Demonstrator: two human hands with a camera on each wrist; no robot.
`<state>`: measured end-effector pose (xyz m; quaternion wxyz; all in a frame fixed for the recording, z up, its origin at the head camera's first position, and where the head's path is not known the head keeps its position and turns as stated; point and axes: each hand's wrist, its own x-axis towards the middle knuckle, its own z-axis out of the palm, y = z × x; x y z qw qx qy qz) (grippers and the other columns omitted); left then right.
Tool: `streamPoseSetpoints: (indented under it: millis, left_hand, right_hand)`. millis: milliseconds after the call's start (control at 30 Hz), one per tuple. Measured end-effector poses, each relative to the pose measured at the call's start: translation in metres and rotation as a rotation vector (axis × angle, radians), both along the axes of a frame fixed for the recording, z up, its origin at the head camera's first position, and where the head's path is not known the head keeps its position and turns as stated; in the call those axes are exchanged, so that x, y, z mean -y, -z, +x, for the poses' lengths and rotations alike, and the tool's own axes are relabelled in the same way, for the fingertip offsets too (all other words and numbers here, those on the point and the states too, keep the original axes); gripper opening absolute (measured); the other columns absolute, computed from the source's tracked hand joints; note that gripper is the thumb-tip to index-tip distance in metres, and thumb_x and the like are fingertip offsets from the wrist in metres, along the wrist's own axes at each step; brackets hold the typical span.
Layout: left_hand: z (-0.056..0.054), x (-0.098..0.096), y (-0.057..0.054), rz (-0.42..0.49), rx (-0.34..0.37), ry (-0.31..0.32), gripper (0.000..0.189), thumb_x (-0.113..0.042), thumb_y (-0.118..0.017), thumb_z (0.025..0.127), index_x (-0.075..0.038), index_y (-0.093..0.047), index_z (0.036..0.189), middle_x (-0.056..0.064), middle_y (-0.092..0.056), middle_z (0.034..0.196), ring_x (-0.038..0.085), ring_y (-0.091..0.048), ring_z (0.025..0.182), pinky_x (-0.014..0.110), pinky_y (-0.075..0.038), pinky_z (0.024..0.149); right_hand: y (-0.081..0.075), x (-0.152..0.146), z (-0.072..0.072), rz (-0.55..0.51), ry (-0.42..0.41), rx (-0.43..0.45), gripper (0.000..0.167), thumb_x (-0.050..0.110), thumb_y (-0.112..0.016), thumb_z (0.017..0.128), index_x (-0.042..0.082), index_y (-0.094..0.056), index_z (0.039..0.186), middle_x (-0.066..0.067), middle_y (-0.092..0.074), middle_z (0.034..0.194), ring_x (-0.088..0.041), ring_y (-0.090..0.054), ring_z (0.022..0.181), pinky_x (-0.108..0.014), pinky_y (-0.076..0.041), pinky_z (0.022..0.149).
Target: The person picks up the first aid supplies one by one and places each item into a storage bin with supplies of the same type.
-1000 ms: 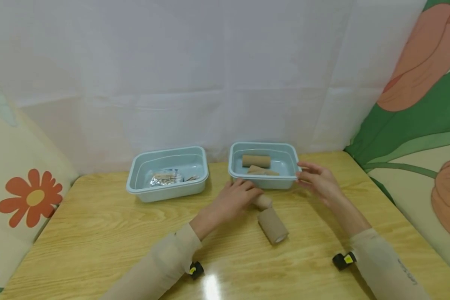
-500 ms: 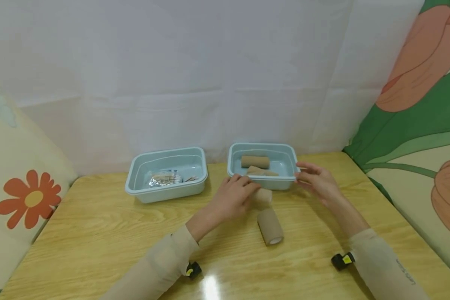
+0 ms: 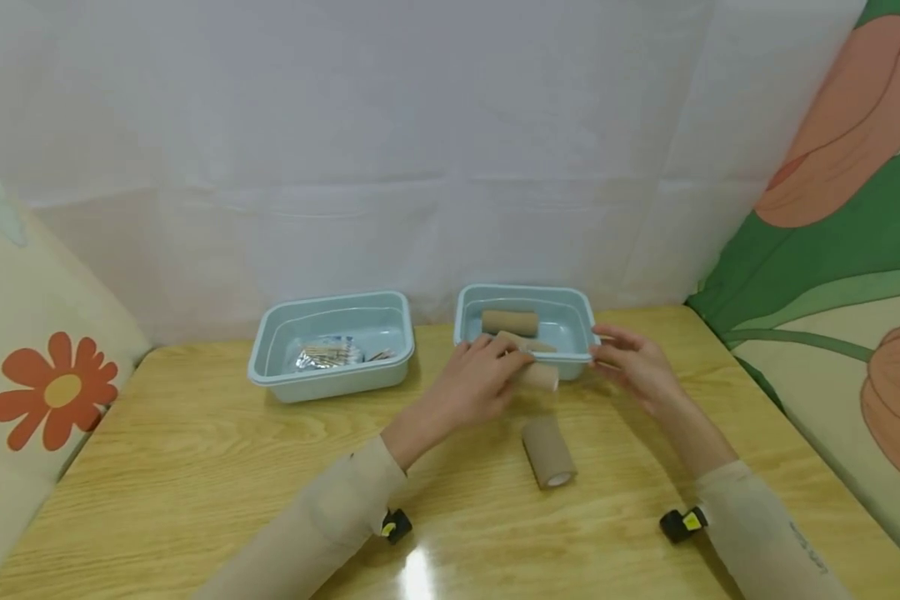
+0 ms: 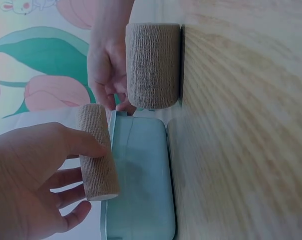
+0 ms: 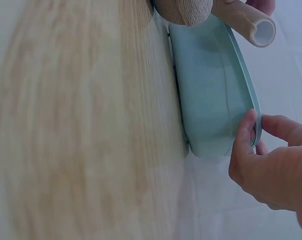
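Note:
My left hand (image 3: 476, 385) grips a slim tan bandage roll (image 4: 98, 160) between thumb and fingers, raised just in front of the right blue plastic bin (image 3: 573, 367). The roll's white core shows at its end in the right wrist view. With thumb and fingers, my right hand (image 5: 276, 160) pinches that bin's rim at its right corner. A thicker tan bandage roll (image 3: 548, 452) lies on the table nearer to me. Inside the right bin are another tan roll (image 3: 510, 322) and a flat tan piece (image 3: 527, 342), partly hidden by the front wall and my left hand.
A second blue bin (image 3: 330, 388) stands to the left, holding a clear packet of cotton swabs (image 3: 328, 353) and some loose thin sticks (image 3: 381, 355). Both bins sit on the wooden table (image 3: 195, 467), near its back edge, before a white cloth backdrop (image 3: 307, 150).
My left hand has lifted the slim roll from the table up to the right bin's front rim. My right hand has stayed at the bin's corner.

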<state>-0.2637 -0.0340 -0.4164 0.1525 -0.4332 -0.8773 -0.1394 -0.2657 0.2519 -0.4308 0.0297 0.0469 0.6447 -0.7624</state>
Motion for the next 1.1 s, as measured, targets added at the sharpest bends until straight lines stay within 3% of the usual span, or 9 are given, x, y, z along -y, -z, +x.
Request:
streamPoseSetpoints:
  millis: [233, 433, 600, 833, 1100]
  left_hand:
    - [-0.008, -0.005, -0.009, 0.031, 0.037, 0.006, 0.044, -0.015, -0.07, 0.094, -0.016, -0.063, 0.137, 0.007, -0.062, 0.125, 0.028, -0.057, 0.11, 0.045, -0.052, 0.077]
    - [-0.013, -0.006, -0.016, 0.053, 0.074, 0.053, 0.044, -0.014, -0.071, 0.093, -0.011, -0.063, 0.137, 0.011, -0.062, 0.128, 0.028, -0.058, 0.114, 0.043, -0.054, 0.084]
    - [-0.018, -0.005, -0.021, 0.12, 0.052, 0.081, 0.042, -0.012, -0.071, 0.092, -0.007, -0.065, 0.133, 0.014, -0.062, 0.128, 0.031, -0.059, 0.113, 0.044, -0.054, 0.085]
    - [-0.036, -0.005, -0.025, 0.111, 0.013, 0.009, 0.045, -0.014, -0.074, 0.092, -0.014, -0.064, 0.137, 0.01, -0.063, 0.121, 0.029, -0.061, 0.105, 0.046, -0.055, 0.079]
    - [-0.058, -0.005, -0.019, 0.11, 0.06, -0.058, 0.042, -0.016, -0.076, 0.093, -0.012, -0.066, 0.134, 0.013, -0.061, 0.125, 0.034, -0.057, 0.11, 0.052, -0.052, 0.083]
  right_hand:
    - [-0.003, -0.002, 0.001, -0.01, -0.005, -0.004, 0.056, -0.006, -0.065, 0.097, -0.014, -0.039, 0.146, -0.019, -0.053, 0.122, -0.018, -0.067, 0.095, -0.033, -0.052, 0.095]
    - [-0.005, -0.001, 0.005, 0.001, -0.01, 0.008, 0.057, -0.005, -0.066, 0.097, -0.013, -0.039, 0.147, -0.019, -0.054, 0.123, -0.019, -0.066, 0.097, -0.034, -0.051, 0.096]
    - [-0.005, 0.001, 0.004, -0.01, -0.01, 0.005, 0.058, -0.006, -0.065, 0.097, -0.013, -0.038, 0.148, -0.023, -0.051, 0.128, -0.018, -0.067, 0.095, -0.036, -0.049, 0.098]
    - [-0.008, 0.001, 0.0, -0.03, -0.006, -0.003, 0.056, -0.007, -0.065, 0.096, -0.014, -0.039, 0.146, -0.023, -0.053, 0.125, -0.019, -0.067, 0.094, -0.04, -0.047, 0.101]
    - [-0.006, 0.001, 0.0, -0.023, 0.001, 0.009, 0.055, -0.008, -0.063, 0.096, -0.014, -0.04, 0.146, -0.017, -0.054, 0.117, -0.02, -0.067, 0.096, -0.037, -0.05, 0.097]
